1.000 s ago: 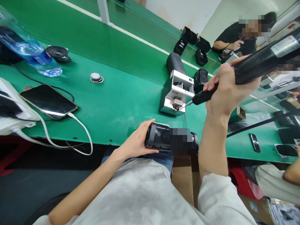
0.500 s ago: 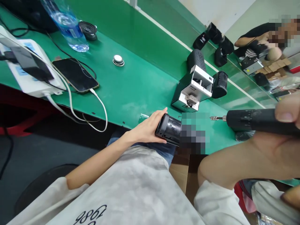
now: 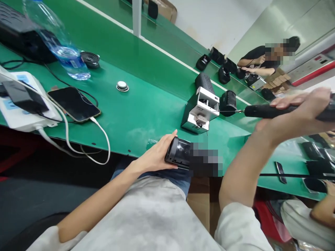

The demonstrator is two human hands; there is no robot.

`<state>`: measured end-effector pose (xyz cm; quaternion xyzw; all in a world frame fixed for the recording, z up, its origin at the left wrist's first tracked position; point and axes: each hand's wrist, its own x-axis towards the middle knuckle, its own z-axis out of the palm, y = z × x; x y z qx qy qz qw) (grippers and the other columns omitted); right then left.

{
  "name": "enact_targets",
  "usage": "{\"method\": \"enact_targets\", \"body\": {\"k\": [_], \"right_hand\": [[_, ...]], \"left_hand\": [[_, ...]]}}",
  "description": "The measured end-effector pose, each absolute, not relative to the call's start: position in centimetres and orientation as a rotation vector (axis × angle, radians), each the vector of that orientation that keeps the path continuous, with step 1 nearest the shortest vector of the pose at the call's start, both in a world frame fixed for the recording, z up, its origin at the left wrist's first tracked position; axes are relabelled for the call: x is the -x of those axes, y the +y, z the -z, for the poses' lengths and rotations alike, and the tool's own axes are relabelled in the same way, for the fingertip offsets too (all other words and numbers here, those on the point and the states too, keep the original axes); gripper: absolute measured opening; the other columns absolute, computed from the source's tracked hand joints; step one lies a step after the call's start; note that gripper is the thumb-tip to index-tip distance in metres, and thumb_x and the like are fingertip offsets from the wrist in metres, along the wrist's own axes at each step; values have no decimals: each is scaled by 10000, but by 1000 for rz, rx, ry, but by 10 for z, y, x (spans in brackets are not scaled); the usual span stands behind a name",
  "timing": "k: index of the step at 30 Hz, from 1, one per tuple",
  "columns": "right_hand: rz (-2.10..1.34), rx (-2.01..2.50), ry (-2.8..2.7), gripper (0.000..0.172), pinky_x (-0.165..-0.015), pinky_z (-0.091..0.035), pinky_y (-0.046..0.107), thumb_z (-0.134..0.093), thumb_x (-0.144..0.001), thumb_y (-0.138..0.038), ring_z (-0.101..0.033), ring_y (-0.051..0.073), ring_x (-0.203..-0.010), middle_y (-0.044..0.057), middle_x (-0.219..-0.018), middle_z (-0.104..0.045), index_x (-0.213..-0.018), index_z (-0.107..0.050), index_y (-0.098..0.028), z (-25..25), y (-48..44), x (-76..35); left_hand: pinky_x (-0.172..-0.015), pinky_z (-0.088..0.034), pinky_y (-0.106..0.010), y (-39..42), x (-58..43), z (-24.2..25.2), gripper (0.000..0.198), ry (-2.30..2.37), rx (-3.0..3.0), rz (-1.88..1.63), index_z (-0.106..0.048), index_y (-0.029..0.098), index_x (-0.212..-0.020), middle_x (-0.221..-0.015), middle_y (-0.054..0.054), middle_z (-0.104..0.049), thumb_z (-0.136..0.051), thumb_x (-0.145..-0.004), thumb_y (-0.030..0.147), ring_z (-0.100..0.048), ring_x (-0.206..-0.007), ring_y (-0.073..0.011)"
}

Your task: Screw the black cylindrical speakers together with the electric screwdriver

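Note:
At the bench's near edge my left hand [image 3: 159, 153] is wrapped round one end of a black speaker housing [image 3: 180, 152], rounded and with a perforated grille. Pixel blocks cover its other end. Raised at the right, my right hand [image 3: 300, 106] grips a black electric screwdriver [image 3: 258, 111], held almost level with its bit pointing left. In the picture the bit tip lies just right of a silver-fronted screw feeder [image 3: 192, 116]; I cannot tell whether they touch. A small round silver part [image 3: 122, 86] lies on the green bench [image 3: 149, 104].
Left on the bench are a phone [image 3: 74, 104] on a white cable, a power strip [image 3: 28, 115], a water bottle [image 3: 70, 61] and a black speaker driver [image 3: 90, 59]. Black housings [image 3: 228, 102] stand behind the feeder. Another person [image 3: 261, 57] sits beyond the divider; a co-worker's sleeve [image 3: 300, 219] shows lower right.
My right hand has moved up and away with the screwdriver, bringing its bit beside the screw feeder. The view has shifted; my left hand keeps its hold on the speaker housing.

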<state>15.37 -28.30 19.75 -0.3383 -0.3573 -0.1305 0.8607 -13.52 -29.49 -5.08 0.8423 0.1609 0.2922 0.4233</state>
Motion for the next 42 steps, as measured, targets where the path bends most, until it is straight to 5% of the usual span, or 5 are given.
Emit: {"method": "enact_targets", "body": {"k": [6,42], "right_hand": [[191,679,-1174,73,-351,-383,235,-678,-902,-165,-472,138,-389,-109,-576,-458,-931,-623,-203,-169,-279,-145],[78,766,-1065,153,-334,-354,248,-685,-766,-235,-405,146,-377,-101,-552,-444,-891,-597,-231,-158,-268,-137]], "left_hand": [[-1314,-431,-674,-295,135,47,1501,439,-2091,-691,105,377,-1791,-1728,-209,-383,-1018,-796,368,-409,-1623,-456],[-1316,-429,-643,-298,136,43,1339,424,-2048,-739,-46,350,-1799,-1701,-185,-418,-974,-838,440,-462,-1581,-427]]}}
